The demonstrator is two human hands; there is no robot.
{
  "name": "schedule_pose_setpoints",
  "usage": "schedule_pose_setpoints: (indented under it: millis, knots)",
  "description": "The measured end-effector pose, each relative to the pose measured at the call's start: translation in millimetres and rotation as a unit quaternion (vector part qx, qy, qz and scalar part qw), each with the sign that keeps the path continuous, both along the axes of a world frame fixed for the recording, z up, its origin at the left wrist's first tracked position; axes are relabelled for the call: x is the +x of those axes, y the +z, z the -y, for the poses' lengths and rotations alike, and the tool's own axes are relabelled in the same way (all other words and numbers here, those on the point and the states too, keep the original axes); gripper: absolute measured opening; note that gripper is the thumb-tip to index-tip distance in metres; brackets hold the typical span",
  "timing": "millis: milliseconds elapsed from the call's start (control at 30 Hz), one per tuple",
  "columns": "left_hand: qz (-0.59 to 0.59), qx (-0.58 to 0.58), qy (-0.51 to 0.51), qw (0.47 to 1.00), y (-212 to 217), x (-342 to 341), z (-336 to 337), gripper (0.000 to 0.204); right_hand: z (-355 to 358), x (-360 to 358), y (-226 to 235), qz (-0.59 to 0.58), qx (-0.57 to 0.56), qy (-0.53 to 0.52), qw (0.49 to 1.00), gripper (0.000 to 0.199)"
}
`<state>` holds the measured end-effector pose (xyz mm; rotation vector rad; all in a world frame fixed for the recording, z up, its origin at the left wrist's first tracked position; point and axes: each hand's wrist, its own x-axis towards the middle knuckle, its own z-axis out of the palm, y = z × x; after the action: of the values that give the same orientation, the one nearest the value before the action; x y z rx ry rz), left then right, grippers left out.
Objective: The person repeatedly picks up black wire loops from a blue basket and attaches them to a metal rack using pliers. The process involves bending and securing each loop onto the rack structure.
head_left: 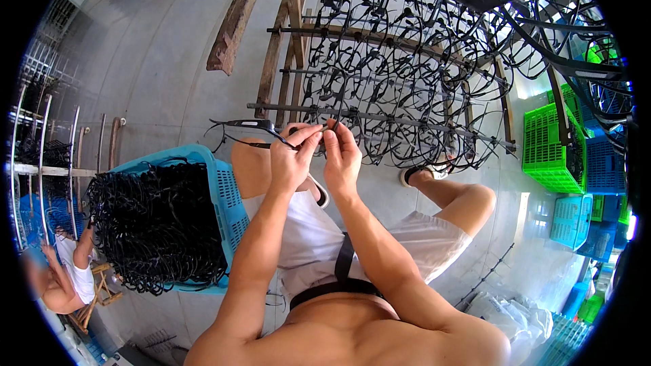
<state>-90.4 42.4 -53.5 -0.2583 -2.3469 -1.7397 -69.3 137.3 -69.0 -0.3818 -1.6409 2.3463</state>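
Observation:
My left hand [293,157] is closed, its thumb and fingers pinching a thin black curved piece [247,124]. A broader, glossy part and thin curved strips of this piece stick out to the left. Beside it, my right hand [341,157] is also closed, thumb against fingers, almost touching the left fingertips; what it pinches is too small and dark to make out. Both hands are at the near edge of a rack, close to a dark rod [271,106]. Many thin black looped pieces [407,88] hang from the rack's rods.
A blue basket [234,210] heaped with black pieces [156,224] stands by my left leg. Wooden posts [270,61] frame the rack. Green crates [546,139] and a pale blue basket [571,220] stand right. Another person [64,278] sits at far left. A plastic bag [512,318] lies lower right.

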Motion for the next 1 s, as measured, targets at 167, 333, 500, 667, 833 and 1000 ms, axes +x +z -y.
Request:
schedule_pose_setpoints:
  millis: [167,333,500,667,833,1000]
  knots:
    - [0.01,-0.034,-0.02,0.999,5,1,5,0.014,4,-2,-3,-0.021,0.134,-0.04,0.99,0.024]
    - [-0.021,-0.029,0.014,0.999,-1,7,-5,0.015,4,0,-3,0.019,0.071,-0.042,0.996,0.022]
    - [-0.029,-0.03,0.013,0.999,-7,6,-3,0.017,3,3,-5,0.037,0.068,-0.029,0.997,0.024]
    - [-0.002,-0.055,-0.014,0.998,-3,3,2,0.017,-2,6,-8,-0.009,0.058,-0.006,0.998,0.029]
    - [-0.004,-0.057,-0.013,0.998,4,8,4,0.018,-7,4,7,0.009,0.033,0.043,0.998,0.038]
    - [0.103,0.155,-0.145,0.972,63,58,26,0.008,-33,39,57,-0.094,0.387,0.045,0.916,0.046]
